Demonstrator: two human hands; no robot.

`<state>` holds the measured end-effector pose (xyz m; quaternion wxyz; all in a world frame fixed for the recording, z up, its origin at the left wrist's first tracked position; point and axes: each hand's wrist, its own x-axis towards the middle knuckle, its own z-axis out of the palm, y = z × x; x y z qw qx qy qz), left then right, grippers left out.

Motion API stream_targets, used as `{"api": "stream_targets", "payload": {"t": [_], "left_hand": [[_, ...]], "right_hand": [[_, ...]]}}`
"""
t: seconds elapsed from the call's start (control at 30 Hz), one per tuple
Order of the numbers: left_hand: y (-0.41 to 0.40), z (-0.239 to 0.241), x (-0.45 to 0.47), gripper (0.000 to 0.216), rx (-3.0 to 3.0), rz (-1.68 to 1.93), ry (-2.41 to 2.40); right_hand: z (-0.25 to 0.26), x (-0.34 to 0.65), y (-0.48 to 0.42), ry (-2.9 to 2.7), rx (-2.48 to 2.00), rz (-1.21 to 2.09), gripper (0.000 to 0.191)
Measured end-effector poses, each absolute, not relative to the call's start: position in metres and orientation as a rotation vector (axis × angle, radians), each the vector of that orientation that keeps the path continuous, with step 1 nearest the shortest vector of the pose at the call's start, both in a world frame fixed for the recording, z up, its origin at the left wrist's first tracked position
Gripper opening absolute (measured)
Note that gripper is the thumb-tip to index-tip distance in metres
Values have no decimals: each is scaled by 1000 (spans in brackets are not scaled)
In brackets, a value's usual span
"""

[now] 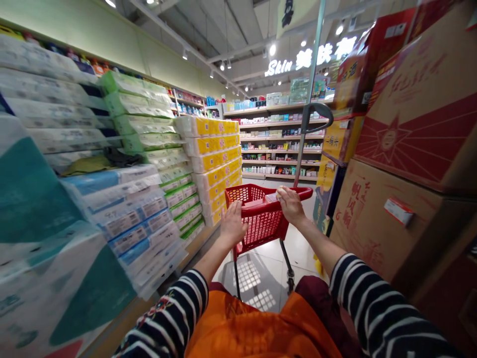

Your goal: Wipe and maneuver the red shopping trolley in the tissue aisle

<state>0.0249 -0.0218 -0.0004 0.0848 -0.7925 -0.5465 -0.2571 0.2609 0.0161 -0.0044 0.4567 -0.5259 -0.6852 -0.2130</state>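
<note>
A small red shopping cart (261, 219) stands on the tiled floor just ahead of me. My left hand (232, 224) is beside the cart's near left rim, fingers stretched forward and holding nothing. My right hand (290, 205) rests on the cart's right rim, its fingers curled around a small pale object (282, 190) that I cannot make out. The cart's grey handle (316, 112) rises on a pole behind that hand.
Stacked packs of tissue paper (130, 209) fill the shelves on the left. Yellow packs (214, 164) are piled further ahead. Large cardboard boxes (410, 149) tower on the right. Shelves of bottles (279, 144) stand at the aisle's far end.
</note>
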Motion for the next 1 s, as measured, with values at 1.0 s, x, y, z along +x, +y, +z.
{"api": "stream_targets", "payload": {"t": [1.0], "left_hand": [[-27, -7, 79, 71, -2581, -702, -1599]], "right_hand": [[-1, 227, -5, -1655, -1269, -502, 30]]}}
